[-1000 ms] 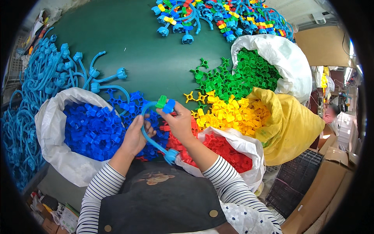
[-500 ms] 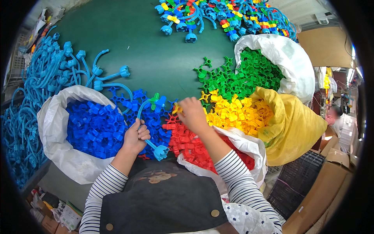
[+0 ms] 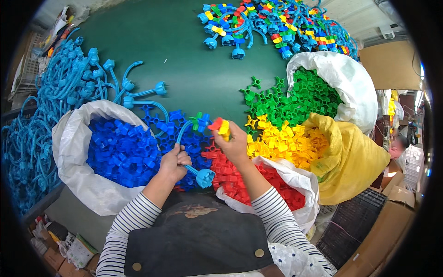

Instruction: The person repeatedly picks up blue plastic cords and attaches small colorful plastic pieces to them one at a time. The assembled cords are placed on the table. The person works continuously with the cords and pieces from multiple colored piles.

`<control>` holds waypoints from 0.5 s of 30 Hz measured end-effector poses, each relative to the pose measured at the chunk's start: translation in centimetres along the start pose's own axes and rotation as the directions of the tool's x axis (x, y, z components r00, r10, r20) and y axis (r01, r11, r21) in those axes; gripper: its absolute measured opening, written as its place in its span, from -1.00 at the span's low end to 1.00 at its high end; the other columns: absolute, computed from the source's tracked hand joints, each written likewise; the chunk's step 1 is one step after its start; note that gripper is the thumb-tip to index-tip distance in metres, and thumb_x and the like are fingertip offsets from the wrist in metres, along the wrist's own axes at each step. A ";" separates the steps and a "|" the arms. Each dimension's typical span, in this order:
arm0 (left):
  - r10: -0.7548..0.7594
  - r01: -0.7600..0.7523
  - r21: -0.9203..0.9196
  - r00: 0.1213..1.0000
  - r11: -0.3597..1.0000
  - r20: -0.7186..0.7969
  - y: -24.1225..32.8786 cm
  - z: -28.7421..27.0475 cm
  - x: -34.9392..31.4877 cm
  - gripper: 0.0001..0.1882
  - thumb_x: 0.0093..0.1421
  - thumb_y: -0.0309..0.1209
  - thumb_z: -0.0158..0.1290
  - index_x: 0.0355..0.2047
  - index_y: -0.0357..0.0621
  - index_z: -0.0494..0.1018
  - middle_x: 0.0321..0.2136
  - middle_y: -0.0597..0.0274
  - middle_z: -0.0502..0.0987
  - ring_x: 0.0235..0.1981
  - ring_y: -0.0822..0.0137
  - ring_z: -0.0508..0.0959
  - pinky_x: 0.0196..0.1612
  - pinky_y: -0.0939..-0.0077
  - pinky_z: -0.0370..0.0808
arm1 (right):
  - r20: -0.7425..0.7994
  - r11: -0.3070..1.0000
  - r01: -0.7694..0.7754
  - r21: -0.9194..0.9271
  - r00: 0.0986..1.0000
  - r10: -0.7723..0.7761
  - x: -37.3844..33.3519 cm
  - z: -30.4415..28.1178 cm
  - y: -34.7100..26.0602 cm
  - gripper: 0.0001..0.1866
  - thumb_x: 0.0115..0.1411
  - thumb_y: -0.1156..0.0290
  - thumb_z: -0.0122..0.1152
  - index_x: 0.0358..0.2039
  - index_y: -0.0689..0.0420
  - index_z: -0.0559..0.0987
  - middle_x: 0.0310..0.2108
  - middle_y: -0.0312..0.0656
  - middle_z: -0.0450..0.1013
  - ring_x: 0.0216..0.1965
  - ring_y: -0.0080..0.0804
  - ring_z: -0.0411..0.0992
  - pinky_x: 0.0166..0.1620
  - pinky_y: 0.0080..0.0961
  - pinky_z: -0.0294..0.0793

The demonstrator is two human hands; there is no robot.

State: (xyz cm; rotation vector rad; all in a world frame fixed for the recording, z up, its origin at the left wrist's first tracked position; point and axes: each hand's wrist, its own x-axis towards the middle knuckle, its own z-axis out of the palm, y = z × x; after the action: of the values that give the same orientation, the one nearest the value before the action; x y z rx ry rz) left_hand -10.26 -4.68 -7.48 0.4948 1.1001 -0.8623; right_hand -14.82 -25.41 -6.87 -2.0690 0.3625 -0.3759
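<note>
- Our left hand [image 3: 174,164] keeps its fingers curled tight around a light-blue cord [image 3: 183,131]; its cup-shaped end [image 3: 205,178] juts out right of the fist.
- At the cord's upper end, we see a green piece [image 3: 195,122] and a blue piece [image 3: 204,121].
- Our right hand [image 3: 235,144], thumb and fingers nearly together, pinches a red piece [image 3: 215,124] and a yellow piece [image 3: 224,130] just beside them.
- Below our hands, red connectors [image 3: 227,173] spill from a white sack [image 3: 305,181].

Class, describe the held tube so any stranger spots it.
On the green table, find the blue heap outside the leftmost sack. Over it, the left hand grips a tube carrying green and blue pieces, unlike the bare tubes piled leftward.
</note>
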 end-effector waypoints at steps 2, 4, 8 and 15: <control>-0.039 0.033 0.102 0.998 0.994 0.049 -0.4 0.8 -0.4 -0.71 0.45 -0.19 -0.18 -0.33 -0.13 0.32 -0.69 0.46 0.05 -0.70 0.53 0.05 -0.62 0.63 0.07 | 0.021 0.996 0.037 0.081 0.999 -0.039 0.9 0.4 -1.3 -0.68 0.03 0.44 0.33 -0.17 0.22 0.57 -0.29 -0.07 0.53 -0.28 -0.11 0.52 -0.20 -0.34 0.51; -0.075 0.063 0.156 0.995 0.986 0.070 -0.3 1.5 -1.1 -0.71 0.46 -0.20 -0.19 -0.33 -0.12 0.32 -0.69 0.47 0.05 -0.70 0.53 0.05 -0.62 0.63 0.07 | 0.022 0.986 0.168 0.018 0.985 -0.168 2.1 0.4 -2.0 -0.62 0.00 0.45 0.36 -0.12 0.20 0.55 -0.25 -0.08 0.53 -0.24 -0.13 0.51 -0.16 -0.33 0.51; -0.016 -0.071 0.425 0.980 0.902 0.197 0.7 2.8 -2.5 -0.74 0.44 -0.20 -0.13 -0.31 -0.11 0.33 -0.68 0.48 0.10 -0.69 0.57 0.08 -0.62 0.66 0.10 | 0.093 0.934 0.324 -0.151 0.945 -0.313 4.2 0.2 -2.9 -0.52 -0.04 0.44 0.40 -0.05 0.16 0.54 -0.23 -0.11 0.53 -0.19 -0.13 0.50 -0.11 -0.30 0.51; 0.536 -0.599 0.666 0.774 0.444 0.338 2.1 4.9 -1.1 -0.73 0.43 -0.16 -0.14 -0.17 -0.12 0.27 -0.64 0.50 0.08 -0.68 0.58 0.12 -0.60 0.56 0.21 | 0.240 0.956 0.013 -0.293 0.969 0.061 6.3 0.5 -6.3 -0.36 0.15 0.34 0.34 0.23 0.10 0.35 -0.22 0.01 0.51 -0.26 -0.08 0.50 -0.09 -0.27 0.49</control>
State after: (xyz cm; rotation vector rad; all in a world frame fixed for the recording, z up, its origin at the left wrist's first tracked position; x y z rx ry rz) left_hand -6.02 -6.59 -4.71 1.4437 0.3622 -0.6720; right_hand -8.23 -24.49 -0.89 -2.3661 0.3062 -0.0466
